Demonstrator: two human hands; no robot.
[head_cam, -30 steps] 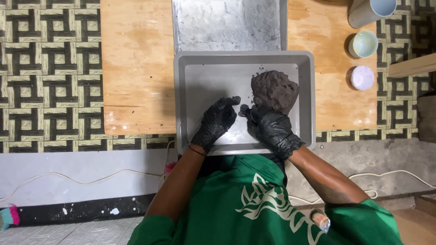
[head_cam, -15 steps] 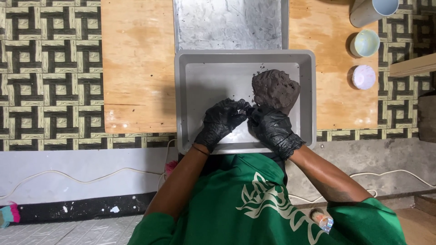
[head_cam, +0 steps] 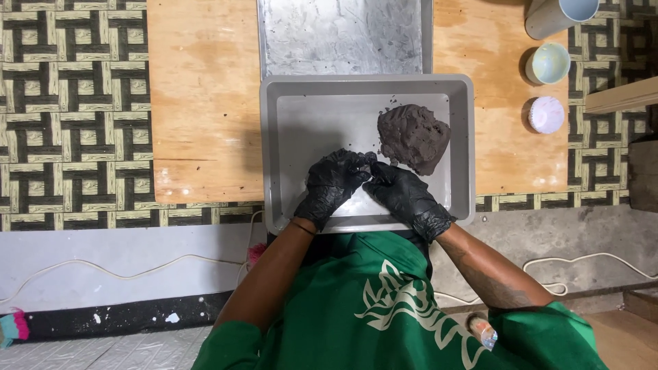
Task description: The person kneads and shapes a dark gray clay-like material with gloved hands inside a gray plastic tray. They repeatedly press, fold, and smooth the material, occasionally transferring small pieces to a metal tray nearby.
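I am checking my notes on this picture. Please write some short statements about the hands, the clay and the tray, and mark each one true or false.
1. Both hands, left hand and right hand, wear black gloves. True.
2. The lump of dark clay lies on the wooden board. False: it lies inside the grey tray.
3. The hands meet over the tray, beside the lump. True.
4. The tray is round and red. False: it is rectangular and grey.
5. Small cups stand on the person's right side. True.

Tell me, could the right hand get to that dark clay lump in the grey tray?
Probably yes. The right hand lies just beside the clay lump inside the grey tray, with nothing between them.
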